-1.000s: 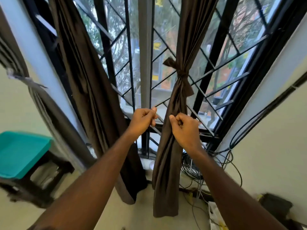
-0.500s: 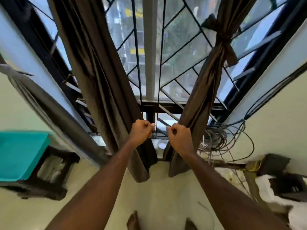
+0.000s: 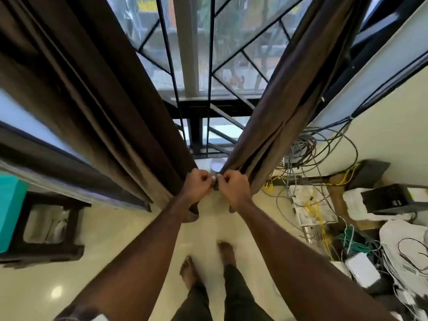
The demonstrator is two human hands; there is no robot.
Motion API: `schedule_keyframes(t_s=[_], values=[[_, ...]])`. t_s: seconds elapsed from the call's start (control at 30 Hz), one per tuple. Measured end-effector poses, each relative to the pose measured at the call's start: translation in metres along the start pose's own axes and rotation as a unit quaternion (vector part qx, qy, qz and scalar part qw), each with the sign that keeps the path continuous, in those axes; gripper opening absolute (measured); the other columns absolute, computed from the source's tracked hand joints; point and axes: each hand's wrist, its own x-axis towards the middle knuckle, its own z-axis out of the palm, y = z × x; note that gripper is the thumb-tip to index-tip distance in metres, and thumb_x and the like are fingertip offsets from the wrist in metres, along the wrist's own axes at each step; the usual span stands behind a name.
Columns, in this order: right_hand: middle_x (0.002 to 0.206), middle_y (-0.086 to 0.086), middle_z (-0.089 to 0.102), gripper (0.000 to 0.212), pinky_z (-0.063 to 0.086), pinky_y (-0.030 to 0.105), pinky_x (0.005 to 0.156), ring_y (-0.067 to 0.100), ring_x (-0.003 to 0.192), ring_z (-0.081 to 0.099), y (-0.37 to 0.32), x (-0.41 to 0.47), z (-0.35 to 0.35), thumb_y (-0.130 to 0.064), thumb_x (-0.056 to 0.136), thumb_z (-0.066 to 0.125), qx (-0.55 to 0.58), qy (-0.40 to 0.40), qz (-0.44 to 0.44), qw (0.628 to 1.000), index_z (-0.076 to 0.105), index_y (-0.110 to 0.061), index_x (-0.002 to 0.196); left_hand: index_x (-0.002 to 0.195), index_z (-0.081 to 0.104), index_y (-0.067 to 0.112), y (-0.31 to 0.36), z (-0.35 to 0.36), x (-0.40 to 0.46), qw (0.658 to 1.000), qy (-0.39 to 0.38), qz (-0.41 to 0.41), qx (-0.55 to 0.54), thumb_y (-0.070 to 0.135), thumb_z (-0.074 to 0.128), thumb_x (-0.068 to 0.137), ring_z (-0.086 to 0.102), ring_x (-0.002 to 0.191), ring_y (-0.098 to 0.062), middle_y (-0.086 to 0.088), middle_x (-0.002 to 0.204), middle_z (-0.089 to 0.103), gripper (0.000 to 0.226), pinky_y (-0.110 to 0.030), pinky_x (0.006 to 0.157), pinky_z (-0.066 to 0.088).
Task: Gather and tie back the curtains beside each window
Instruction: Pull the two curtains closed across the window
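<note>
I look almost straight down from the head camera. My left hand point(image 3: 199, 183) and right hand point(image 3: 234, 187) are side by side, nearly touching, both with fingers curled tight and pinching the lower edge of the right brown curtain point(image 3: 280, 107). That curtain runs as a gathered bundle from the upper right of the view down to my fists, and its bottom corner hangs just below my right hand. I cannot tell exactly how much cloth sits inside either grip, since the knuckles hide it.

The left brown curtain point(image 3: 97, 93) hangs loose in long folds just beside my left wrist, its hem near the floor. Between the two curtains I see the window point(image 3: 227, 47) with its black diagonal grille point(image 3: 209, 89).

Below, my bare feet point(image 3: 228, 250) stand on the pale glossy floor point(image 3: 120, 237). To the right lies a tangle of cables point(image 3: 310, 149) with yellow and green wires and white boxes. To the left stands a dark stool point(image 3: 53, 230) with a teal top point(image 3: 9, 212).
</note>
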Motion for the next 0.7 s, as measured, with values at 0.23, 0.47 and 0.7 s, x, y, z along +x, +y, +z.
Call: schedule_keyframes(t_s=[0.23,0.47,0.7], values=[[0.089,0.007,0.069,0.019,0.041,0.018,0.056,0.007,0.067,0.054,0.057,0.073,0.062,-0.026,0.105,0.055,0.058,-0.056,0.119,0.99,0.066,-0.016,0.094,0.087,0.07,0.001,-0.042,0.017,0.08,0.998,0.03,-0.049,-0.015,0.012,0.06,0.1,0.06,0.058,-0.013,-0.011,0.07,0.066,0.021,-0.022,0.054,0.05],[0.077,0.008,0.062,0.027,0.044,0.022,0.046,0.02,0.06,0.057,0.104,0.139,0.145,-0.014,0.105,0.046,0.261,-0.095,0.312,0.908,0.06,-0.015,0.082,0.092,0.07,-0.002,-0.103,0.05,0.149,0.995,0.038,-0.094,-0.018,0.016,0.06,0.101,0.06,0.058,-0.013,-0.014,0.075,0.068,0.022,-0.018,0.051,0.048],[0.072,0.005,0.055,0.028,0.04,0.013,0.034,0.014,0.058,0.054,0.152,0.21,0.198,-0.006,0.105,0.043,0.277,-0.078,0.329,0.899,0.053,-0.013,0.079,0.083,0.066,-0.005,-0.171,0.087,0.222,0.996,0.001,-0.088,-0.007,0.006,0.057,0.1,0.057,0.062,-0.02,-0.012,0.067,0.061,0.022,-0.032,0.062,0.045]])
